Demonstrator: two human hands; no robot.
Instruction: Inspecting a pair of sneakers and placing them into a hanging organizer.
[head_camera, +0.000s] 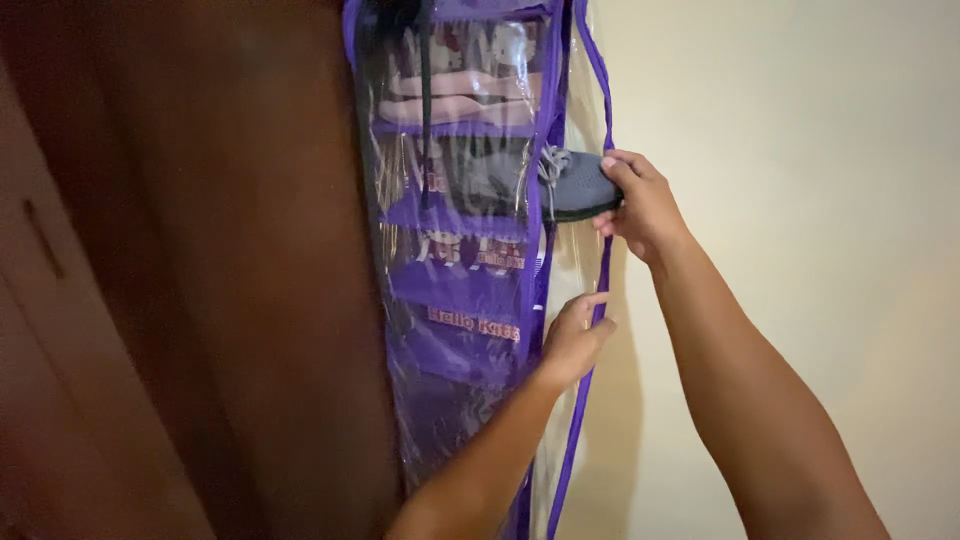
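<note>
A tall purple hanging organiser (455, 290) with clear plastic sides and several fabric shelves hangs in the middle of the view. My right hand (640, 205) grips the heel of a grey lace-up shoe (575, 185), which pokes out of a middle shelf through the open side. My left hand (575, 335) pinches the purple-trimmed edge of the clear plastic flap (600, 290) lower down, holding it aside. Folded pink items (465, 100) lie on the shelf above the shoe.
A dark brown wooden wardrobe (220, 270) stands directly left of the organiser, with a lighter door panel (40, 300) at the far left. A plain cream wall (800, 150) fills the right side.
</note>
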